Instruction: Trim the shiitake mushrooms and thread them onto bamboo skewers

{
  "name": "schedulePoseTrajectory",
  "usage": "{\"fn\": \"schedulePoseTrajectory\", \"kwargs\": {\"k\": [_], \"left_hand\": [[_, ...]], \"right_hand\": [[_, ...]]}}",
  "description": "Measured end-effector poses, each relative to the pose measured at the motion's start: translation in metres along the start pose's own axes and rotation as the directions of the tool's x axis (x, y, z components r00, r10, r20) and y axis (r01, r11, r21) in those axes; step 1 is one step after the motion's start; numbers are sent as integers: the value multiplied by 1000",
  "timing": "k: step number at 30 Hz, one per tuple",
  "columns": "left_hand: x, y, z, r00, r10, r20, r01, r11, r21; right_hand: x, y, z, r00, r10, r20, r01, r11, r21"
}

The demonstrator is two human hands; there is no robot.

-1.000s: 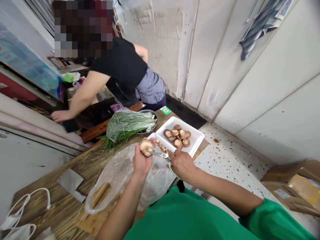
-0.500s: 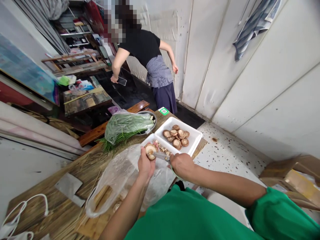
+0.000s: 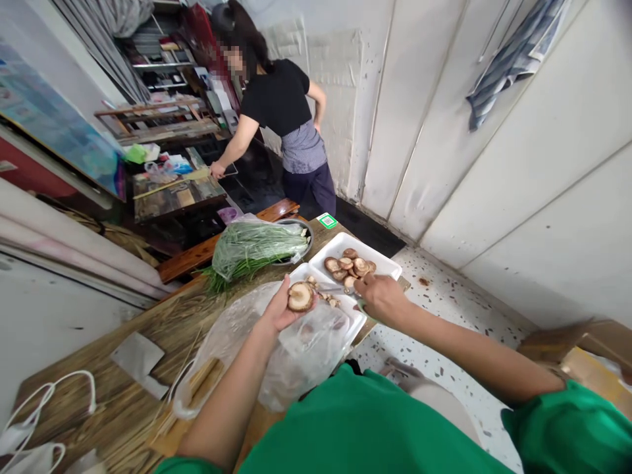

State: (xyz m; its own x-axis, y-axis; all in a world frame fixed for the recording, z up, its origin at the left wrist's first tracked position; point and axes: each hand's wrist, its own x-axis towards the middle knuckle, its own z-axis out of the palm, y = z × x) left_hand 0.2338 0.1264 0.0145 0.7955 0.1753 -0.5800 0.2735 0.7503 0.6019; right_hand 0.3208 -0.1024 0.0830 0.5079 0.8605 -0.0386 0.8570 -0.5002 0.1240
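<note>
In my left hand (image 3: 277, 309) is a shiitake mushroom (image 3: 301, 297), its pale underside turned up and the stem cut away. My right hand (image 3: 382, 299) grips scissors (image 3: 332, 288), whose blades point left over the white trays, apart from the mushroom. Small cut stems (image 3: 330, 299) lie in the nearer tray (image 3: 359, 324), partly covered by a clear plastic bag (image 3: 316, 342). Several brown mushrooms (image 3: 348, 262) are piled in the farther white foam tray (image 3: 391, 268), just beyond my right hand.
Long green stalks (image 3: 257, 242) in plastic lean on a metal bowl (image 3: 310, 238) at the table's far side. A white cable (image 3: 91, 388) lies at left on the wooden table (image 3: 89, 355). Another person (image 3: 284, 99) stands beyond, one hand near a low table (image 3: 162, 201).
The scissors have left the mushroom and moved right with my right hand, toward the far tray. The mushroom's stem is gone. The other person has reached left toward the low table.
</note>
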Motion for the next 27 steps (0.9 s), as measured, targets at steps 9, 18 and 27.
{"fn": "schedulePoseTrajectory", "kwargs": {"k": [9, 18, 27], "left_hand": [[-33, 22, 6, 967, 96, 237, -149, 964, 219], [-36, 21, 8, 964, 220, 150, -260, 904, 339], [-30, 15, 7, 916, 358, 179, -396, 879, 266]], "right_hand": [[9, 18, -14, 984, -143, -105, 137, 989, -61], [11, 14, -16, 983, -153, -100, 150, 988, -40], [21, 9, -15, 996, -77, -52, 78, 997, 14]]}}
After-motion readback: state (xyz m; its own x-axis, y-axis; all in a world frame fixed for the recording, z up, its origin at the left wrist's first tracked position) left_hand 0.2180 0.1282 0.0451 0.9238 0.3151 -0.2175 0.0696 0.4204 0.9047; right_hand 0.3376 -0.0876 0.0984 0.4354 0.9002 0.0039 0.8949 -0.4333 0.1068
